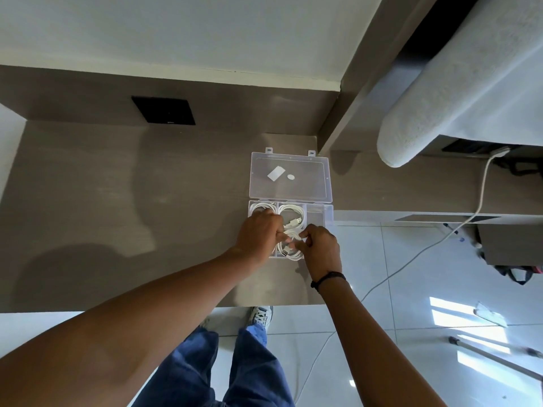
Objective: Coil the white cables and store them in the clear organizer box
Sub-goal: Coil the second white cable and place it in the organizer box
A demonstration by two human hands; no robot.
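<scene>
1. The clear organizer box (328, 214) sits open near the right end of the brown desk (88, 186), its lid (289, 176) laid flat toward 12 o'clock with two small white stickers on it.
2. One coiled white cable (293, 212) lies in the far middle compartment; another coil shows in the far left one, half under the knuckles.
3. Left hand (260, 233) is curled tight, pinching the near coil (289, 249) in the front compartment.
4. Right hand (321, 249), from 5 o'clock, fingers bent narrow on the same coil; a dark band circles its wrist.
5. Both forearms reach in bare from the bottom edge.
6. White floor tiles (411, 274) at 4 o'clock, a loose white cord (482, 198) trailing across them.
7. The box's front left compartment is hidden by the left hand.
</scene>
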